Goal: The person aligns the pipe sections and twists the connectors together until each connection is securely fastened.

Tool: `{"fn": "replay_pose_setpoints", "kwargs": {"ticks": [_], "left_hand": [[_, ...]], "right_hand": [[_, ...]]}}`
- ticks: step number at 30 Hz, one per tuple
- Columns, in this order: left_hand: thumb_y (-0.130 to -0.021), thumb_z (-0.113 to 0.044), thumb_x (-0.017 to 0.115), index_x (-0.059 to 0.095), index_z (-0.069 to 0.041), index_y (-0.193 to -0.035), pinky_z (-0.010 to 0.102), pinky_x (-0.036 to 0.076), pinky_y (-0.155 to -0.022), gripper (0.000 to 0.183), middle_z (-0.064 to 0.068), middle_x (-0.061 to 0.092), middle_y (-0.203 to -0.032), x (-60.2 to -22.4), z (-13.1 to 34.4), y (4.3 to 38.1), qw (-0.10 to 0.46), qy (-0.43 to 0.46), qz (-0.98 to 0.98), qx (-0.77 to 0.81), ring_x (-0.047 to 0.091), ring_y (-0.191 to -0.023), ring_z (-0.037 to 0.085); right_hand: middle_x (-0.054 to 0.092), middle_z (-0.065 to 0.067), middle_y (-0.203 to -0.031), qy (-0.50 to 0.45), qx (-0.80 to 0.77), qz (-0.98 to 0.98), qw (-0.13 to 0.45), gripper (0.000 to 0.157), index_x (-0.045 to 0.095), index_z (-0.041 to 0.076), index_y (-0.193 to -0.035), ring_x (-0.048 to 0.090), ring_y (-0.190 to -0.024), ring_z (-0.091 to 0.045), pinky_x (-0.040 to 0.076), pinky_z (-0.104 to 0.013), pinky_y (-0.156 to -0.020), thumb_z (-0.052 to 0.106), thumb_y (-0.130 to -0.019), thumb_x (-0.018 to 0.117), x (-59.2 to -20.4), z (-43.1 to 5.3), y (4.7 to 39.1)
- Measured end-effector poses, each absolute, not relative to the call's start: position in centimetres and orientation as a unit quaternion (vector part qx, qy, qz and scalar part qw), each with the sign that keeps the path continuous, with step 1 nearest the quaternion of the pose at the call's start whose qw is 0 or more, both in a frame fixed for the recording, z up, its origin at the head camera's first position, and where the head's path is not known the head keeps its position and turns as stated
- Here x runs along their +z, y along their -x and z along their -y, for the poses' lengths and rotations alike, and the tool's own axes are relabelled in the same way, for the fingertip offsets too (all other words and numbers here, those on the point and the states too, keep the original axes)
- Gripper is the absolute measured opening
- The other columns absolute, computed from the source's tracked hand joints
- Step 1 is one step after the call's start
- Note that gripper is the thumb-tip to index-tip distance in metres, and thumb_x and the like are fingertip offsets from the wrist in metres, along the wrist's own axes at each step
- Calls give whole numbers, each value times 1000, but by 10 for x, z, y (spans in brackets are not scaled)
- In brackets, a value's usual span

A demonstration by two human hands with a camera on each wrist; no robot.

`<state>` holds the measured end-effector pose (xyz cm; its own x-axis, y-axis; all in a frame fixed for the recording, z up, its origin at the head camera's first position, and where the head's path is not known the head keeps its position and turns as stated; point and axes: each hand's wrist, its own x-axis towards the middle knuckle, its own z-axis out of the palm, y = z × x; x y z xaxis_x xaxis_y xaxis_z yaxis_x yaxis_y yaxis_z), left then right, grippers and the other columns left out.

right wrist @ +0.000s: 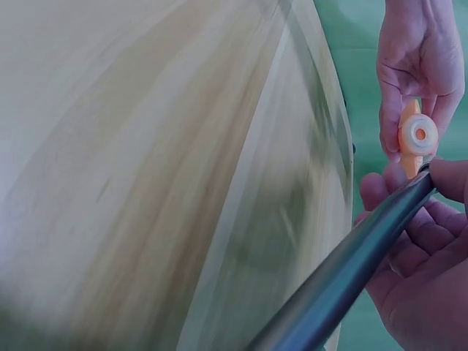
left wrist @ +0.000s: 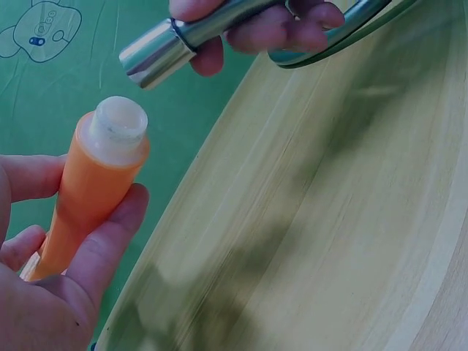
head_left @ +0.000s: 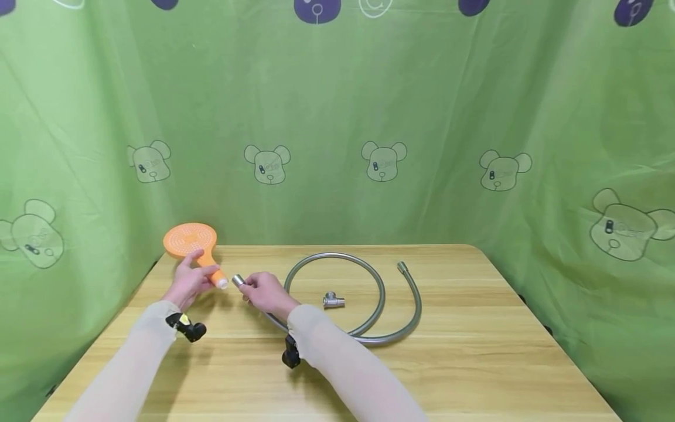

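Note:
An orange shower head [head_left: 190,239] is held by its handle in my left hand [head_left: 191,280], its round perforated face up and its white threaded end [left wrist: 121,124] pointing toward the right hand. My right hand [head_left: 268,293] pinches a grey metal shower hose [right wrist: 351,270] just behind its silver end fitting [left wrist: 157,55]. In the left wrist view the fitting's open end stands a short gap from the white end of the handle. From the right hand the hose runs down to the table and loops to the right.
Inside the hose loop lies a small chrome T-shaped valve [head_left: 333,300]. The hose's other end fitting [head_left: 402,267] rests at the back right of the wooden table [head_left: 474,363]. Green curtains [head_left: 337,199] with bear prints hang behind and at both sides.

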<state>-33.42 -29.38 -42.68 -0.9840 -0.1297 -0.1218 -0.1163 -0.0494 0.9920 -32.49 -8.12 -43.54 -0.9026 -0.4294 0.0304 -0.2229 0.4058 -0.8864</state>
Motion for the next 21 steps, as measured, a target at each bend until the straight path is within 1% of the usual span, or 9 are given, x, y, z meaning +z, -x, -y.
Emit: {"fn": "replay_pose_setpoints", "kwargs": {"ticks": [3, 6, 12, 21], "left_hand": [[-97, -2, 62, 4, -14, -162, 29, 61, -82, 88, 38, 32, -147, -425, 293, 335, 8, -91, 694, -714, 70, -78, 12], [-97, -1, 62, 6, -14, -162, 29, 61, -82, 88, 38, 32, -147, -423, 291, 336, 14, -90, 695, -713, 70, -78, 11], [-96, 2, 60, 8, -15, -162, 29, 60, -85, 86, 38, 25, -152, -421, 288, 335, 31, -88, 687, -720, 69, -78, 10], [-95, 4, 61, 10, -14, -162, 29, 61, -83, 86, 38, 22, -154, -424, 286, 336, 61, -88, 683, -723, 68, -74, 9]], "right_hand": [[70, -4, -80, 196, -508, -832, 105, 16, 70, 3, -103, 70, -76, -22, 54, -22, -58, 16, -99, 63, -435, 83, 325], [72, -7, -82, 200, -507, -832, 107, 16, 70, 0, -103, 71, -80, -27, 54, -22, -57, 13, -99, 63, -434, 84, 325], [73, -15, -90, 205, -502, -833, 110, 16, 70, -2, -105, 71, -82, -32, 51, -21, -54, 10, -98, 62, -429, 84, 319], [73, -17, -92, 200, -497, -837, 108, 16, 71, -1, -105, 69, -78, -29, 46, -20, -51, 12, -98, 63, -427, 88, 314]]}}
